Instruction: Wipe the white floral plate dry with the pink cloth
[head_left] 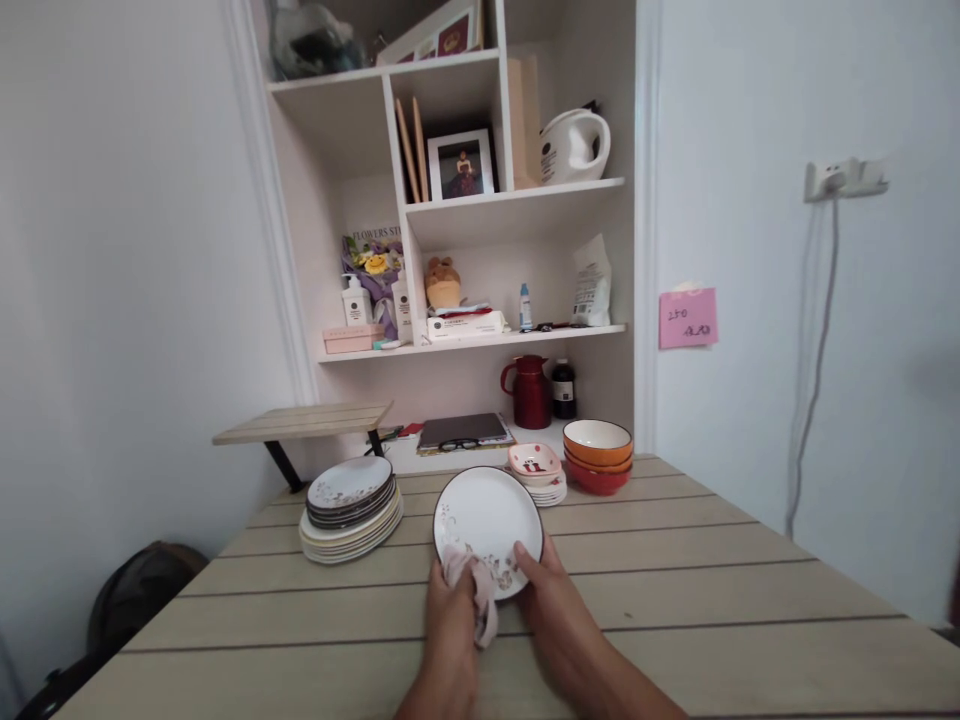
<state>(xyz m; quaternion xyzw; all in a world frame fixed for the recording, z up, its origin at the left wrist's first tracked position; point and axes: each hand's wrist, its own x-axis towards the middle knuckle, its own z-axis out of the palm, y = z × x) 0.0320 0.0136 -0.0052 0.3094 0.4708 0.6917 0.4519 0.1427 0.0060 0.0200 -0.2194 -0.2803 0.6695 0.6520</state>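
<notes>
A white plate (pixel 487 515) with a dark rim and a brownish floral pattern is tilted up toward me above the table. My right hand (pixel 551 590) grips its lower right edge, the thumb lying on the face. At the lower left edge, my left hand (pixel 452 605) is closed on a pale pink cloth (pixel 484 590), which covers part of the plate's face and hangs down below the rim. The left fingers behind the plate are hidden. Left of my hands stands a stack of similar dark-rimmed plates (pixel 351 485) on top of larger pale plates (pixel 352 545).
Behind the plate, a small pinkish dish (pixel 534 460) rests on stacked small plates (pixel 546 492). To its right are stacked orange and red bowls (pixel 598 460). A raised wooden stand (pixel 304 422) is at the back left. A red jug (pixel 531 395) and a laptop (pixel 461 432) sit below the shelves.
</notes>
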